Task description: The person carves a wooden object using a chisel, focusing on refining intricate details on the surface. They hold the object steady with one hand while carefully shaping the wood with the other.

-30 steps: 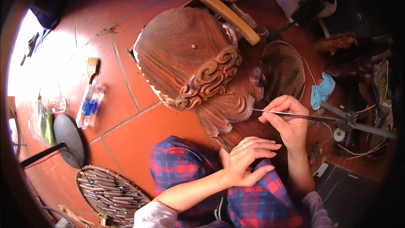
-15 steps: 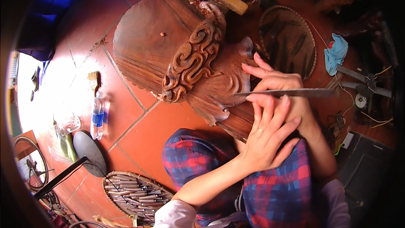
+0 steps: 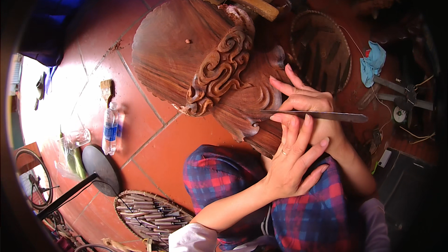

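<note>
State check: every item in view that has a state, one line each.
carved wood piece: lying on the floor, scrollwork facing up
metal chisel: held level, tip at the carving
right hand: gripping the chisel
left hand: laid over the right hand, fingers spread
water bottle: lying on its side
tool basket: full

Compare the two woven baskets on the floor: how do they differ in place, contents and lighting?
The woven basket near the lower edge lies by the person's left elbow, while the woven basket at upper right sits beyond the carved wood piece. The lower one is packed with pale, thin tool handles lying side by side; the upper one holds fewer dark tools, hard to make out. The lower is lit, the upper shaded. Both are shallow, round and rest on the red tile floor.
</note>
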{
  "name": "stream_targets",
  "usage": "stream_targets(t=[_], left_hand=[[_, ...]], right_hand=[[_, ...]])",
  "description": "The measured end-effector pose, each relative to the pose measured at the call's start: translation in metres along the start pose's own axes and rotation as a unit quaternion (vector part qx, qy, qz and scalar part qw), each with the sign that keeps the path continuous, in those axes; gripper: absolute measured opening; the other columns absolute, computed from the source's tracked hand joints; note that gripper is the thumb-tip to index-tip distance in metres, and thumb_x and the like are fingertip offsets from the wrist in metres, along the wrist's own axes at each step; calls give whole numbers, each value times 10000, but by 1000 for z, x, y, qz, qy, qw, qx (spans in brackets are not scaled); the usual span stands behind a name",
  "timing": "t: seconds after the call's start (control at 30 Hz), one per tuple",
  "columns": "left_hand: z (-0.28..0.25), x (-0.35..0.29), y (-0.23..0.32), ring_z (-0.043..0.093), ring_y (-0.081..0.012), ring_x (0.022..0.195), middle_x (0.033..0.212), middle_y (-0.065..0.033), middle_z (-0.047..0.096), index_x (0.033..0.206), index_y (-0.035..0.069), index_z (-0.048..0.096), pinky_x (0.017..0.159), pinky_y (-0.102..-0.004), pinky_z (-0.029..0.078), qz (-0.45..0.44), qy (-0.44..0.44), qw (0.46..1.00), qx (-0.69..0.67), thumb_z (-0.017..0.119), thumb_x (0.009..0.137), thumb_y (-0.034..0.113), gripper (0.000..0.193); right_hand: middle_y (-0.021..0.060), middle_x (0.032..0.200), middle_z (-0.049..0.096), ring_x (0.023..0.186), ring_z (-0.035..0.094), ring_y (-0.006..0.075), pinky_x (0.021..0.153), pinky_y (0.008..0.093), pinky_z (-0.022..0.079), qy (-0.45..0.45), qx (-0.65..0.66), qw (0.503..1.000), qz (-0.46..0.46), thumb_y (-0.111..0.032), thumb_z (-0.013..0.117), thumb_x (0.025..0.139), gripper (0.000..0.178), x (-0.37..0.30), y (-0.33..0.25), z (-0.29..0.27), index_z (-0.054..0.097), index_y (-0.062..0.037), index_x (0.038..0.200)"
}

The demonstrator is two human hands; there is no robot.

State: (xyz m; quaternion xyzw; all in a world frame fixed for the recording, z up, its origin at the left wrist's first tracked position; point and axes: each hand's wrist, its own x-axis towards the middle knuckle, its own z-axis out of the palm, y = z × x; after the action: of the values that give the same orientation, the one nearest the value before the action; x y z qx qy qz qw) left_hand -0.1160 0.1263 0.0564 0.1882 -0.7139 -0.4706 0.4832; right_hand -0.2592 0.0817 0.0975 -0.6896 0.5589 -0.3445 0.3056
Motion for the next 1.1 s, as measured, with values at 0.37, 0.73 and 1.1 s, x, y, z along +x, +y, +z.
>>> stream_targets(t=[0.37,0.73,1.1], left_hand=[[2,7,-13,39,-535,1416,1515,-357,135,1378,6,407,1137,-555,125,-41,-57,996,-50,728,819,282,701],[2,22,-19,34,-562,1402,1511,-368,120,1397,19,381,1129,-569,122,-6,-55,995,-86,668,862,406,721],[-1,7,-8,-7,-554,1407,1523,-357,79,1399,34,404,1128,-560,148,-58,-91,992,-61,679,855,384,703]], right_hand=[[201,1012,681,1174,584,333,1111,479,341,27,61,996,59,-43,707,736,109,0,5,0,710,21,824],[183,1113,682,1055,649,217,1023,400,425,115,158,964,183,-66,746,747,147,0,1,5,684,42,826],[212,1137,663,1107,635,285,953,421,486,118,128,977,125,-60,747,722,151,-11,2,12,659,37,797]])
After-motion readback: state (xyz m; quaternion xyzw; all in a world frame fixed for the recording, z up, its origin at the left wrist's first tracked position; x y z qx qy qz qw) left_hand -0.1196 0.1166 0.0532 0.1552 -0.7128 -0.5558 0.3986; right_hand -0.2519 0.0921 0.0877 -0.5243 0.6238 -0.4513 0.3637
